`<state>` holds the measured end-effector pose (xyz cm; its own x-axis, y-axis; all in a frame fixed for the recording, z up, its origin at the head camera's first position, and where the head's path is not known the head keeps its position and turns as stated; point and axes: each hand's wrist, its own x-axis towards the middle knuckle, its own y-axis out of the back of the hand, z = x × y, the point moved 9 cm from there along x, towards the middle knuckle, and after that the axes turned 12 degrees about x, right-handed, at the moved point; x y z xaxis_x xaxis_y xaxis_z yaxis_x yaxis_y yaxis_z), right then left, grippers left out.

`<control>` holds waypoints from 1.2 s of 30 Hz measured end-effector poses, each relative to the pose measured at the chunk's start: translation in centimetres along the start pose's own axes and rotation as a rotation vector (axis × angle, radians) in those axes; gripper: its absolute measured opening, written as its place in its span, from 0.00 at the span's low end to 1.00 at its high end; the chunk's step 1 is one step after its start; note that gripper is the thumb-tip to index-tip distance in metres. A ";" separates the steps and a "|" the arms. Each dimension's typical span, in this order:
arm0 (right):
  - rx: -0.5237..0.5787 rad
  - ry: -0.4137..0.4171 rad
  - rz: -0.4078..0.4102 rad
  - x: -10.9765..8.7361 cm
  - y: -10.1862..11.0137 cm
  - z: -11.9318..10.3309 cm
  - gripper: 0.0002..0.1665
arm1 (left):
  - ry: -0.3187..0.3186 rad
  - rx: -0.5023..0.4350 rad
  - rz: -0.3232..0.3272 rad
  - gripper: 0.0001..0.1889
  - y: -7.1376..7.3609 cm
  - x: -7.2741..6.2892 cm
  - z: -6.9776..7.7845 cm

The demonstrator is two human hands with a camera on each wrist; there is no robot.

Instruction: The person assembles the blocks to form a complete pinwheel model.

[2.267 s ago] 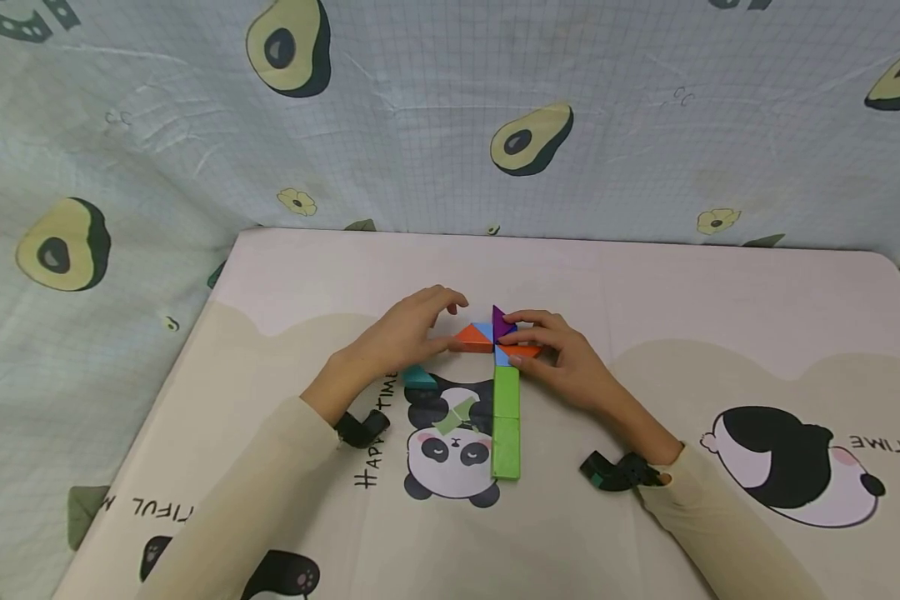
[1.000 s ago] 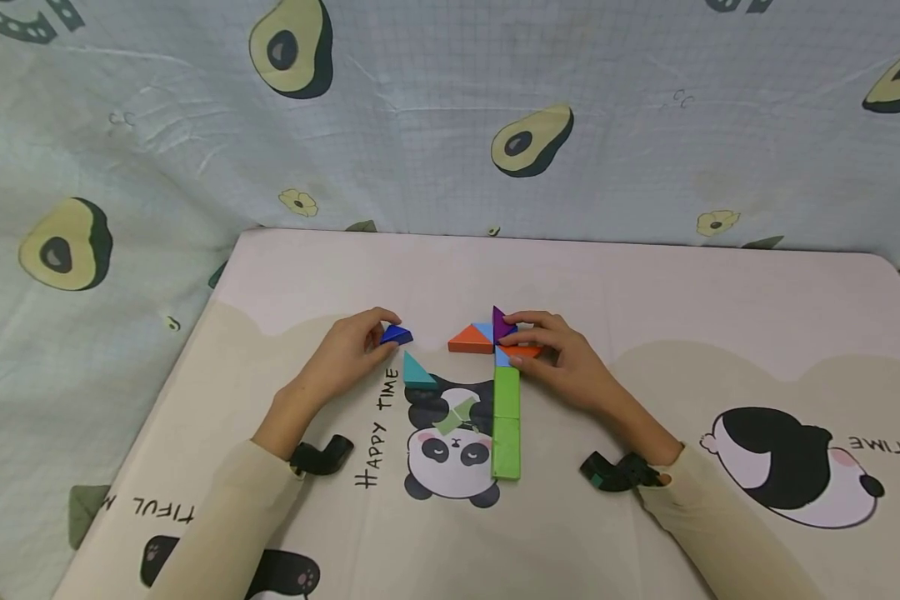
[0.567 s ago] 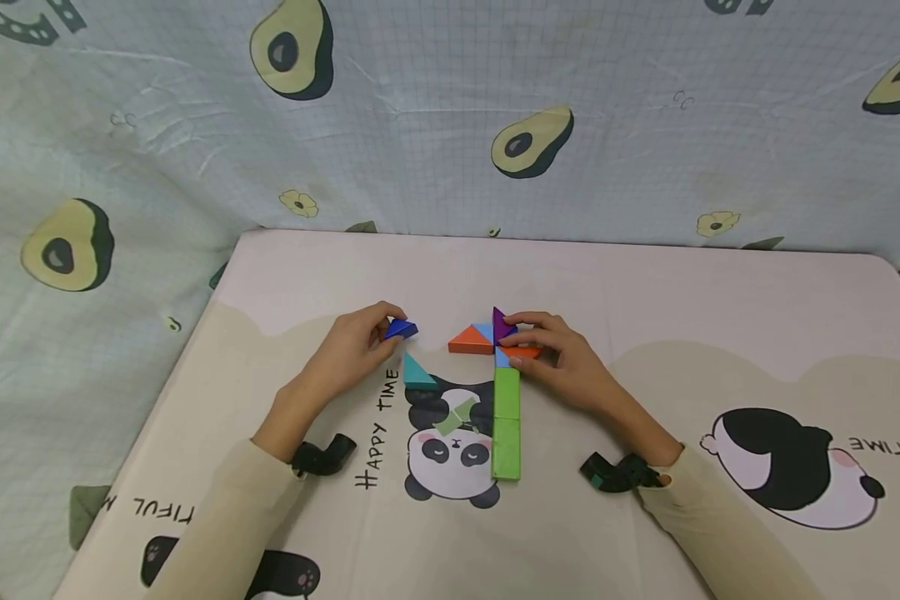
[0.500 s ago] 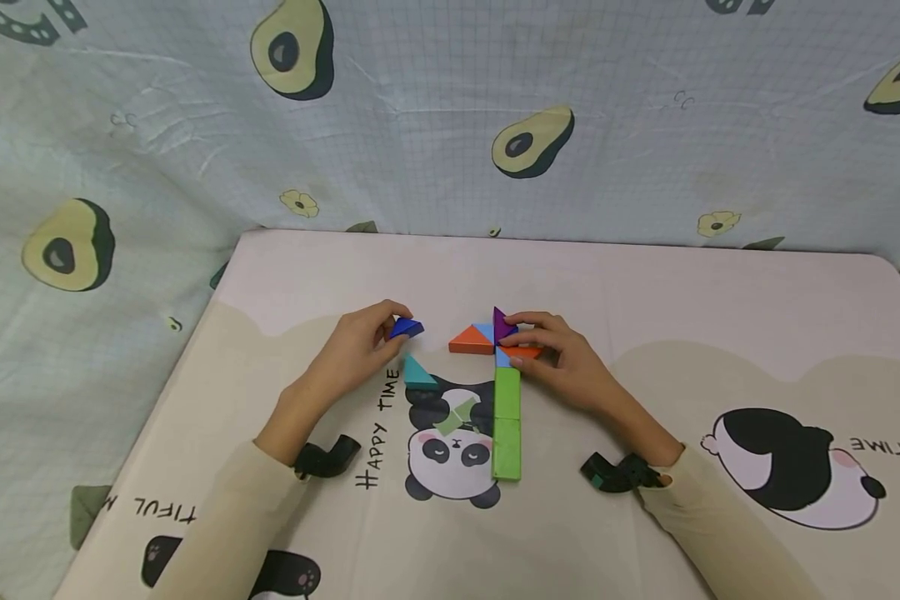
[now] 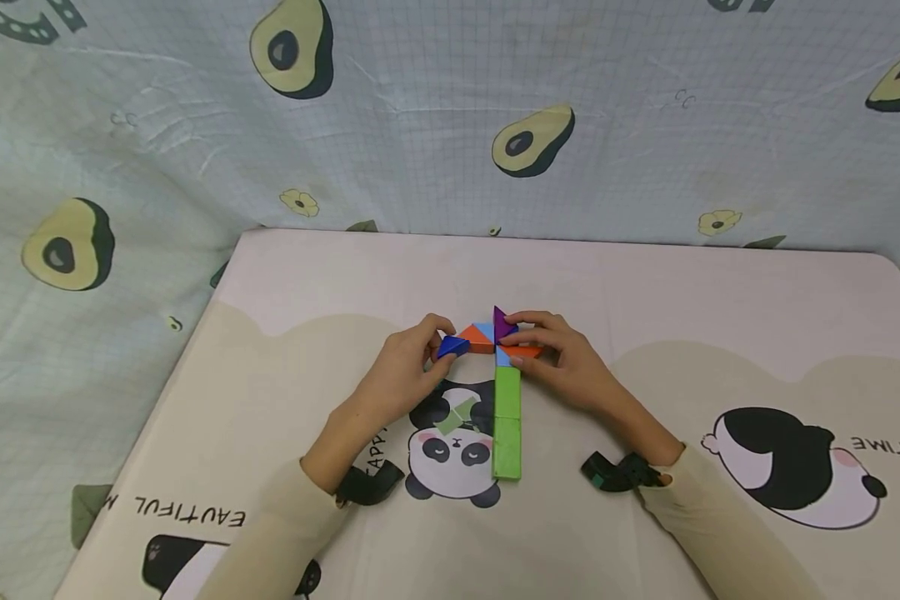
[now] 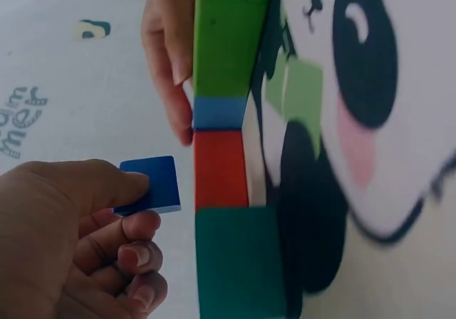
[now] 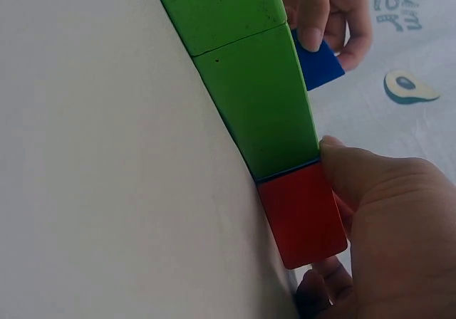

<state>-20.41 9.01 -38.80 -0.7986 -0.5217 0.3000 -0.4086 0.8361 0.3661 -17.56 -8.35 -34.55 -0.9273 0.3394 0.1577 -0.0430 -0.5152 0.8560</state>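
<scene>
My left hand [image 5: 401, 371] pinches a dark blue triangular block [image 5: 453, 346] between thumb and fingers. In the left wrist view this blue block [image 6: 153, 180] stays apart from the red-orange block [image 6: 219, 168] and the teal block [image 6: 241, 262]. My right hand [image 5: 566, 358] pinches the right-hand orange triangular block [image 5: 528, 352] with thumb and a finger. Another fingertip touches the purple triangular block [image 5: 501, 325]. Light blue pieces [image 5: 502, 357] lie between the orange ones. Two green blocks [image 5: 507, 421] form a stem below. The left hand hides the teal block in the head view.
A pale tablecloth [image 5: 645, 308] printed with pandas covers the table. Behind it hangs a curtain [image 5: 420, 125] with avocado prints. Black wrist cameras [image 5: 371, 485] sit on both wrists, close to the tabletop.
My left hand has left the left orange block, gone left, taken the dark blue triangular block, and carried it back right towards the orange block. The right hand has stayed in place.
</scene>
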 end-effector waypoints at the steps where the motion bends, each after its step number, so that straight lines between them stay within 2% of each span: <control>1: -0.001 0.000 -0.001 0.0 0.0 0.1 0.16 | -0.002 0.003 -0.004 0.16 -0.3 0.0 0.2; 7: 0.005 0.002 -0.003 0.0 0.0 -0.1 0.15 | -0.005 0.058 0.015 0.16 -1.4 -0.1 1.1; 13: 0.003 -0.018 -0.013 0.3 -0.1 -3.3 0.14 | -0.041 0.262 0.062 0.12 -2.0 0.0 1.7; 18: 0.005 -0.029 -0.015 0.3 -0.1 -3.9 0.14 | -0.062 0.356 0.036 0.12 -2.7 0.4 2.1; 23: 0.010 -0.028 -0.017 0.2 -0.1 -3.7 0.14 | -0.093 0.394 -0.006 0.12 -3.5 0.5 2.2; 28: 0.019 -0.029 -0.016 0.1 -0.1 -3.5 0.14 | -0.120 0.407 0.016 0.12 -3.6 0.5 2.4; 33: 0.019 -0.027 -0.018 0.2 -0.1 -3.6 0.14 | -0.092 0.348 0.012 0.15 -3.3 0.2 2.4; 36: 0.018 -0.021 -0.015 0.2 0.0 -3.8 0.14 | -0.097 0.303 0.014 0.15 -3.2 0.0 2.5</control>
<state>-18.90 8.24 -35.37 -0.8016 -0.5303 0.2761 -0.4281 0.8314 0.3541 -16.51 -4.76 -36.04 -0.8867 0.4150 0.2039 0.0954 -0.2673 0.9589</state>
